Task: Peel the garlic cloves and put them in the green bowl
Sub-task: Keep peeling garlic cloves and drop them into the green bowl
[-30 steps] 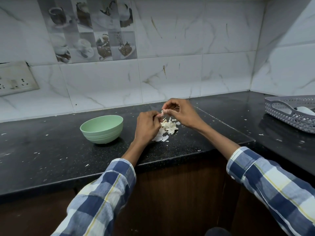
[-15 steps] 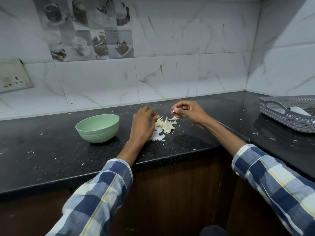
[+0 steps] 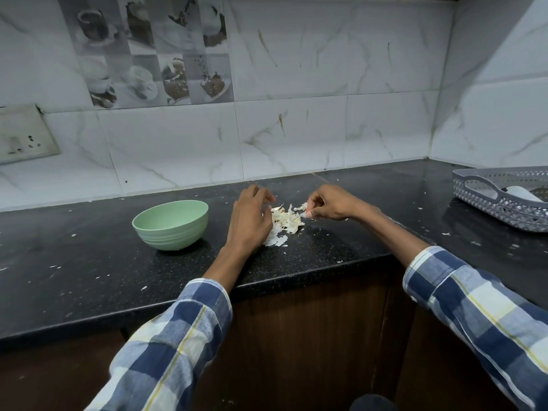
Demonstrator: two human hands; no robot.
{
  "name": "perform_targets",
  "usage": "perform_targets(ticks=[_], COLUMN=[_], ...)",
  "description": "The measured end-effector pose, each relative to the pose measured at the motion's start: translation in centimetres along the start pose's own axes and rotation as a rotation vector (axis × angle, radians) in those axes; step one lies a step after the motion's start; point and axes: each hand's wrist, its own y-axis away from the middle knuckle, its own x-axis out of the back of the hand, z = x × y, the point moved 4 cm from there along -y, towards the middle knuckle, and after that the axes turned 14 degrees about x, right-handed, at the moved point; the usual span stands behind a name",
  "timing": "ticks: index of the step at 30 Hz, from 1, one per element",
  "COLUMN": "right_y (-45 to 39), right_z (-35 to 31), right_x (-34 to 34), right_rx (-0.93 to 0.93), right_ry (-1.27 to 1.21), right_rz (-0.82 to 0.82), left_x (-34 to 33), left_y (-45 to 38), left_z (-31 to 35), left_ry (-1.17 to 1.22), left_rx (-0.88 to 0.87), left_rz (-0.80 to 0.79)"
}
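Garlic skins (image 3: 286,222) lie heaped on the black counter (image 3: 89,268), right between the two hands, and that is where the action sits. Left hand (image 3: 250,221) rests at the left edge of the heap, back of the hand to the camera, fingers loosely curled over the pile; whether it has a clove under there, you cannot tell from this angle. Right hand (image 3: 332,203) is over on the far side of the heap, fingers curled in, thumb and forefinger pinching a small pale scrap (image 3: 303,207) just above the pile — skin or clove, too small to call. Green bowl (image 3: 170,225) stands upright on the counter just left of the left hand, apart from it, and the part of its inside on show looks bare. Off to the right, well clear of the hands, a grey perforated basket (image 3: 504,209) sits on the counter with something white in it. Checked sleeves (image 3: 178,345) frame the lower corners, white flecks dotting the counter.
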Motion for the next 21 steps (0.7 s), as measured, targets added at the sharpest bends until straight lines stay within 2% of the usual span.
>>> perform_targets(ticks=[5,10,12,14,15,18,21], right_y=[-0.6,-1.5,-1.5,-0.8,-0.4,-0.7,-1.0], right_z=[-1.4,-3.7,-3.1,-2.1,-1.4,-0.9,-1.3], right_x=[1.6,5.7,4.7,1.1,-0.1,-0.5,1.2], right_rx=[-0.045,0.002,-0.059,-0.201,-0.256,-0.301,-0.315], right_ry=[-0.014,-0.132,-0.09,0.001,0.004,0.023,-0.095], right_rz=[-0.014,0.154,0.096,-0.094,-0.124,-0.083,-0.127], left_x=[-0.1,-0.1,0.0,0.2,0.1,0.1,-0.2], left_y=[0.0,-0.1,0.0,-0.2,-0.3,-0.2,0.0], left_z=[0.0,0.0,0.0,-0.1,-0.1,-0.1,-0.1], left_ry=[0.001,0.008,0.008,0.003,0.005,0.006,0.017], left_rx=[0.003,-0.004,-0.008,-0.005,-0.004,0.008,0.008], left_rz=[0.001,-0.006,-0.009,0.001,-0.005,-0.006,-0.013])
